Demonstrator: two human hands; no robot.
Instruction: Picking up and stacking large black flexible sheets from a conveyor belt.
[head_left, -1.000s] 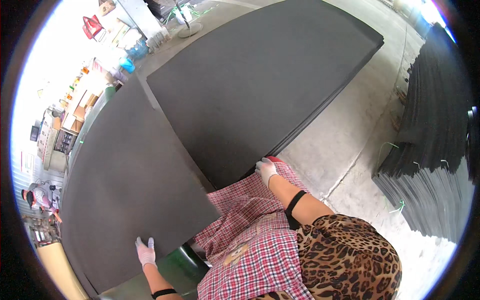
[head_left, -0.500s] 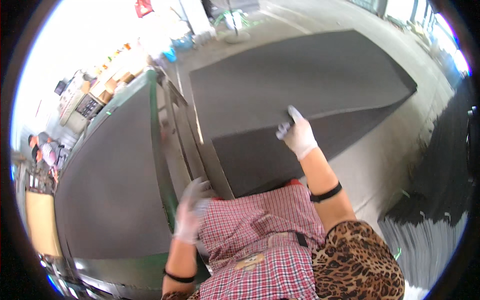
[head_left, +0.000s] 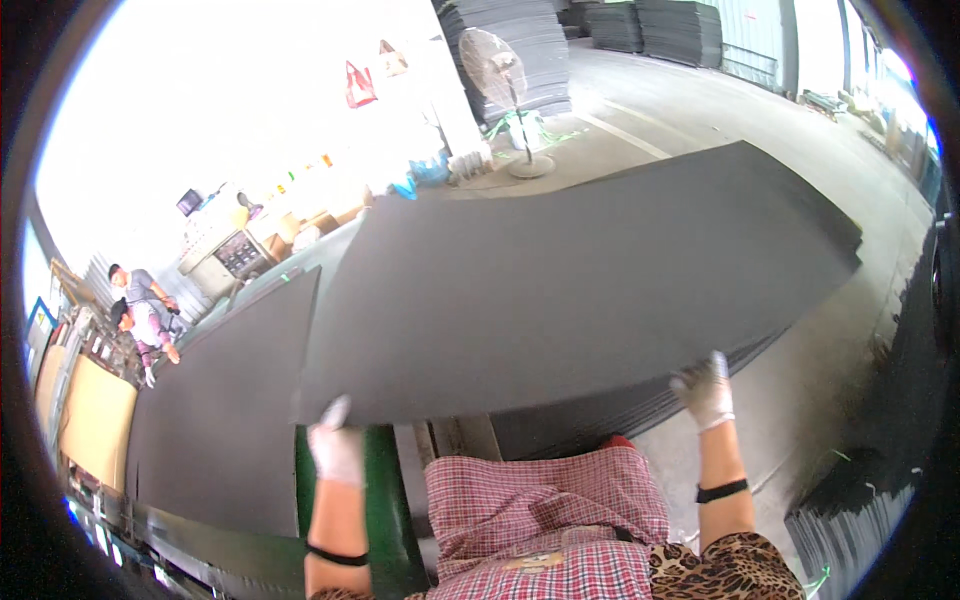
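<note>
A large dark grey foam-like sheet (head_left: 560, 290) stretches across in front of me, its left part over the green-surfaced worktable (head_left: 385, 500) and its right part over a stack of similar sheets (head_left: 570, 432). At its near left corner, my left hand (head_left: 338, 448) is closed on the edge, thumb on top. My right hand (head_left: 708, 392) grips the near edge farther right, fingers curled round it. Both hands wear whitish gloves. Another dark sheet (head_left: 220, 420) lies flat on the table to the left, beside the held one.
Two people (head_left: 145, 310) stand at the table's far left end. A standing fan (head_left: 505, 90) and tall sheet stacks (head_left: 680, 35) are at the back. Dark sheets with grey edges (head_left: 860, 530) stand at my right. A cluttered desk (head_left: 220, 255) is beyond the table.
The top sheet has shifted left from the stack and now reaches over the table. My left hand has closed on its near corner; my right hand has moved right along its near edge. The view has tilted up.
</note>
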